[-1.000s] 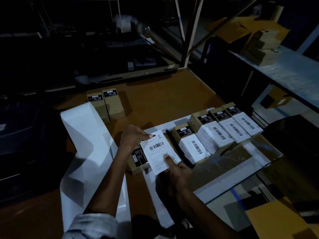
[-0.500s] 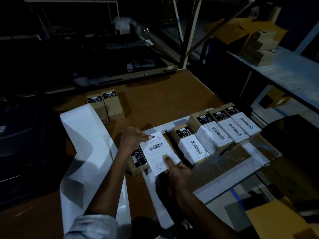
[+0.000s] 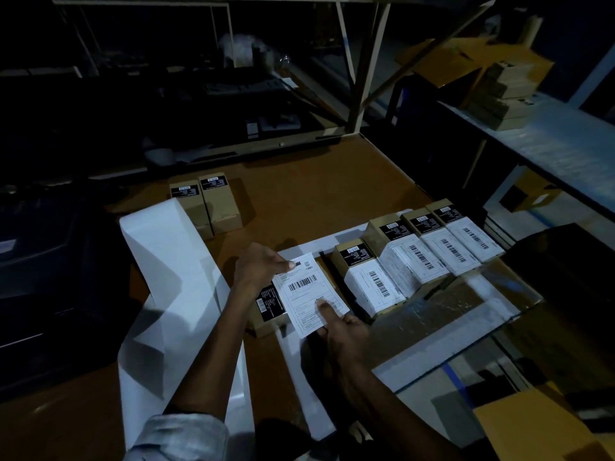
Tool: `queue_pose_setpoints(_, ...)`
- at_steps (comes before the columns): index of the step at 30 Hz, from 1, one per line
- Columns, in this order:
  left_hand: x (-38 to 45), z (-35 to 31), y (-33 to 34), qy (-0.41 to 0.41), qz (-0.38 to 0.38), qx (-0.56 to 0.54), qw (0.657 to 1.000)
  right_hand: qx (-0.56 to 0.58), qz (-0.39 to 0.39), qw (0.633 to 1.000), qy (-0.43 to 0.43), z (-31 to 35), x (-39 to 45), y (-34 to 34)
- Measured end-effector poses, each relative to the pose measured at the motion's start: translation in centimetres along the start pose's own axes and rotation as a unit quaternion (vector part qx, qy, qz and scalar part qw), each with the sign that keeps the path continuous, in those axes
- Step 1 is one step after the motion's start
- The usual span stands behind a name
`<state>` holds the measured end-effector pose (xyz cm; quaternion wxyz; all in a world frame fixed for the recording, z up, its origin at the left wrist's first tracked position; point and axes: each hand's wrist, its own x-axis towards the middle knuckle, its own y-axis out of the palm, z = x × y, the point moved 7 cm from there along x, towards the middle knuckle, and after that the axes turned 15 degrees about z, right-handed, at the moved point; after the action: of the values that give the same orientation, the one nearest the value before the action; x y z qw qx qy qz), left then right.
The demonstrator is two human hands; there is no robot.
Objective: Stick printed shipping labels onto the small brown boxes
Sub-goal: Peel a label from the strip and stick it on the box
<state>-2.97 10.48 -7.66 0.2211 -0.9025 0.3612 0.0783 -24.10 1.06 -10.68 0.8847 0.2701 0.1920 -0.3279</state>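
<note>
It's dim in here, but the brown bench shows well enough. The person's left hand pinches the far left corner of a white shipping label between thumb and fingers, while the right hand grasps the label's near edge, thumb pressed flat on the printed face and the other fingers curled underneath. The label lies over a small brown box near the middle of the bench, covering most of its top; whether it is fully stuck down I cannot tell. Just right of it stands a row of four labelled boxes, touching side by side and running away to the far right, each with a barcode label on top. Two unlabelled boxes sit together at the far left, well apart from the row. A long strip of white backing paper curls across the left of the bench and down toward the near edge. A light sleeve covers the left forearm
</note>
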Motion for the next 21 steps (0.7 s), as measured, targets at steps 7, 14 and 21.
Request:
queue_pose_setpoints(7,-0.16,-0.29,0.18,0.023,-0.015,0.042,0.999,-0.005,0.010,1.000,-0.006,-0.07,0.03,0.02)
queue_pose_setpoints(14,-0.48,-0.37,0.12,0.042,-0.025,0.045,0.998,-0.008,0.004,1.000,-0.008,0.25,-0.24,0.05)
queue_pose_setpoints(21,-0.55,-0.51,0.08,0.051,-0.029,0.066,0.996,0.012,0.007,1.000,-0.014,0.17,-0.08,0.14)
